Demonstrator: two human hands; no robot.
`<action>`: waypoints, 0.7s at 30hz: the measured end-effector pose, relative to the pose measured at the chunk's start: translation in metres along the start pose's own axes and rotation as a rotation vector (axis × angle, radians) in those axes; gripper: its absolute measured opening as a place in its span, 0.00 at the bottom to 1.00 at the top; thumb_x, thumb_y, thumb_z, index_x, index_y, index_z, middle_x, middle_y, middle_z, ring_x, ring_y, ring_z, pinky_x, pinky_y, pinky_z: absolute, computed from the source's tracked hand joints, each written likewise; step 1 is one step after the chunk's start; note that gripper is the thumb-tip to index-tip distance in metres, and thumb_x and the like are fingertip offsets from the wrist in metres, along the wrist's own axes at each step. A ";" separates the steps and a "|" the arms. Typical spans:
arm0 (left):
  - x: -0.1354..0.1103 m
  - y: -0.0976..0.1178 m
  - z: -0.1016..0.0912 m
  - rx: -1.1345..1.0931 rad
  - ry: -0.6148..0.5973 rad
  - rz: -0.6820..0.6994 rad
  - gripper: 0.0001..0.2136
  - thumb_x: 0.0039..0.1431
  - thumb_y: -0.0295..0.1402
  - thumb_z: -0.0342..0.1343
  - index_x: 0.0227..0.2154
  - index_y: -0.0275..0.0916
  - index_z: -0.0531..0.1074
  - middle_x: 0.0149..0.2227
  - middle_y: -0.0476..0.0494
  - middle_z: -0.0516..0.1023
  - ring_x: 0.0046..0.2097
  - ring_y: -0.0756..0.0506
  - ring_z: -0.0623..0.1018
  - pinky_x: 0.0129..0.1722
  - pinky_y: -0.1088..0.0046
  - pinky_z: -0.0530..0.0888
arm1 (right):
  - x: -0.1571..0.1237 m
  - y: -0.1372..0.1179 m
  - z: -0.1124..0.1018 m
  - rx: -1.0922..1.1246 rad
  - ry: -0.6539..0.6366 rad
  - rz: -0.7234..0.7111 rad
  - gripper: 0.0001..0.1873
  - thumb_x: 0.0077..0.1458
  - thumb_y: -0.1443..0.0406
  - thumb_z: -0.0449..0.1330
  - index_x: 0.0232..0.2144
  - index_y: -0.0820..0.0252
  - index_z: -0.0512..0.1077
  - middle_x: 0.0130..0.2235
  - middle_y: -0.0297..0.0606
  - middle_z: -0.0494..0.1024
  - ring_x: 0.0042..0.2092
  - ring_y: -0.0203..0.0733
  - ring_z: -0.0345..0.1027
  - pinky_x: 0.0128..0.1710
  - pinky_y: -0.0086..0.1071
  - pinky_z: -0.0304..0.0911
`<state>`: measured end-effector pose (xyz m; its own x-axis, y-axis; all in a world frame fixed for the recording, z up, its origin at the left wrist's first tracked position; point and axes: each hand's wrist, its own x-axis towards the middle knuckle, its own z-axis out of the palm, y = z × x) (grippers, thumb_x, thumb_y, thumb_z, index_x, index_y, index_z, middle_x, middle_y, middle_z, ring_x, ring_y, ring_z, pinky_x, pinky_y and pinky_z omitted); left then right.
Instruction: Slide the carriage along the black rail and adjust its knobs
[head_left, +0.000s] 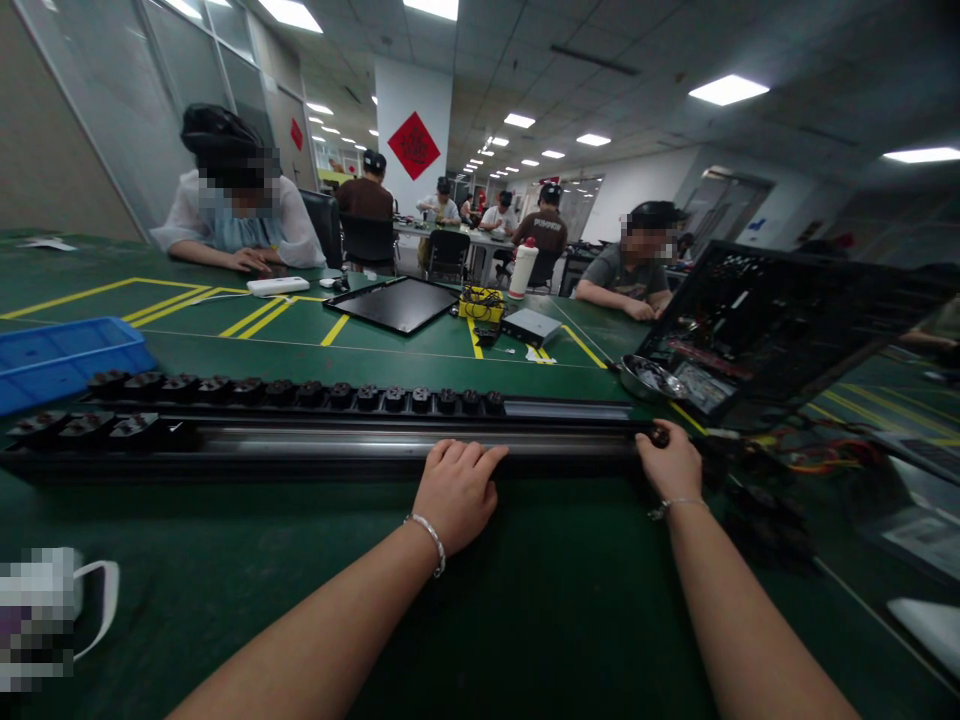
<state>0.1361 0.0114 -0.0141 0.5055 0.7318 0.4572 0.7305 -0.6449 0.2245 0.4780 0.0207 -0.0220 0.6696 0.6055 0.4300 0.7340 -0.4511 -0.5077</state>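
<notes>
A long black metal channel [360, 440], like a power strip housing, lies across the green table in front of me. Several black socket modules [135, 426] sit in its left end. My left hand [457, 492] rests on the channel near its middle, fingers laid over the front edge and thumb apart. At the channel's right end, my right hand [675, 460] is closed, its thumb and fingers around a small dark part [660, 437] whose kind I cannot make out. Behind is a second channel [570, 409], with a row of similar sockets [367, 398] along most of it.
A blue tray [71, 355] stands at left, a white mug [56, 610] at front left. Beyond the channels lie a black panel [397, 303], a grey box [529, 327] and a white bottle [523, 268]. A metal bowl [649, 378] and open computer case [780, 330] stand right. Co-workers sit opposite.
</notes>
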 end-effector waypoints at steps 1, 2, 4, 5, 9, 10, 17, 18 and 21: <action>0.000 0.000 0.000 -0.004 -0.002 0.000 0.20 0.53 0.31 0.50 0.51 0.47 0.63 0.42 0.48 0.73 0.45 0.45 0.69 0.52 0.62 0.58 | 0.000 0.000 0.000 0.000 0.001 0.002 0.24 0.44 0.57 0.55 0.45 0.58 0.68 0.41 0.45 0.73 0.44 0.50 0.65 0.46 0.44 0.59; 0.000 0.000 0.000 -0.007 -0.003 -0.001 0.20 0.53 0.31 0.50 0.51 0.47 0.63 0.42 0.48 0.73 0.45 0.45 0.69 0.52 0.61 0.58 | 0.000 0.000 0.000 -0.001 -0.001 0.003 0.24 0.44 0.56 0.55 0.45 0.58 0.68 0.41 0.45 0.73 0.44 0.50 0.65 0.46 0.43 0.59; 0.000 0.000 0.000 -0.006 -0.002 -0.003 0.20 0.53 0.31 0.50 0.50 0.47 0.64 0.42 0.48 0.73 0.45 0.45 0.69 0.51 0.62 0.58 | -0.001 0.000 -0.001 0.000 -0.009 0.003 0.25 0.44 0.56 0.55 0.45 0.58 0.67 0.41 0.45 0.73 0.44 0.50 0.64 0.46 0.43 0.59; 0.000 0.001 0.001 -0.002 0.001 -0.004 0.19 0.53 0.31 0.50 0.50 0.47 0.64 0.42 0.48 0.73 0.44 0.45 0.69 0.51 0.62 0.58 | -0.001 0.000 -0.001 0.004 -0.014 0.006 0.25 0.44 0.56 0.55 0.45 0.58 0.67 0.41 0.45 0.73 0.45 0.51 0.64 0.46 0.43 0.59; 0.000 0.001 0.002 0.013 0.014 -0.004 0.19 0.53 0.30 0.50 0.49 0.48 0.64 0.41 0.49 0.73 0.44 0.45 0.69 0.51 0.62 0.59 | -0.002 0.001 0.000 0.025 0.009 0.016 0.23 0.43 0.55 0.55 0.41 0.60 0.68 0.39 0.46 0.73 0.43 0.51 0.65 0.45 0.43 0.59; 0.000 0.001 0.002 0.013 0.014 -0.003 0.19 0.53 0.30 0.50 0.49 0.48 0.64 0.41 0.48 0.73 0.44 0.45 0.69 0.51 0.62 0.59 | -0.003 0.001 -0.001 0.019 0.021 0.011 0.23 0.43 0.54 0.55 0.40 0.60 0.68 0.39 0.46 0.72 0.43 0.51 0.64 0.45 0.43 0.59; 0.000 0.001 0.001 0.007 0.005 -0.007 0.19 0.54 0.30 0.49 0.50 0.47 0.64 0.42 0.47 0.73 0.44 0.45 0.69 0.51 0.61 0.59 | -0.006 -0.003 -0.006 -0.050 0.048 -0.024 0.21 0.43 0.53 0.54 0.35 0.61 0.69 0.38 0.48 0.72 0.42 0.51 0.64 0.44 0.43 0.59; 0.000 0.001 0.001 0.005 0.003 -0.007 0.19 0.54 0.30 0.49 0.50 0.47 0.64 0.42 0.47 0.73 0.44 0.45 0.69 0.51 0.61 0.59 | -0.006 -0.004 -0.007 -0.055 0.042 -0.015 0.21 0.43 0.53 0.54 0.35 0.61 0.69 0.38 0.48 0.72 0.42 0.52 0.64 0.43 0.43 0.59; 0.000 0.001 0.001 0.007 0.004 -0.011 0.19 0.54 0.30 0.49 0.50 0.47 0.64 0.42 0.47 0.73 0.44 0.45 0.69 0.52 0.61 0.59 | -0.006 -0.005 -0.008 -0.067 0.026 0.012 0.21 0.42 0.52 0.55 0.35 0.61 0.70 0.38 0.48 0.72 0.41 0.52 0.64 0.42 0.43 0.59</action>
<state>0.1373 0.0107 -0.0143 0.4958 0.7380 0.4578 0.7394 -0.6352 0.2232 0.4708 0.0143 -0.0160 0.6805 0.5828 0.4441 0.7313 -0.5018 -0.4620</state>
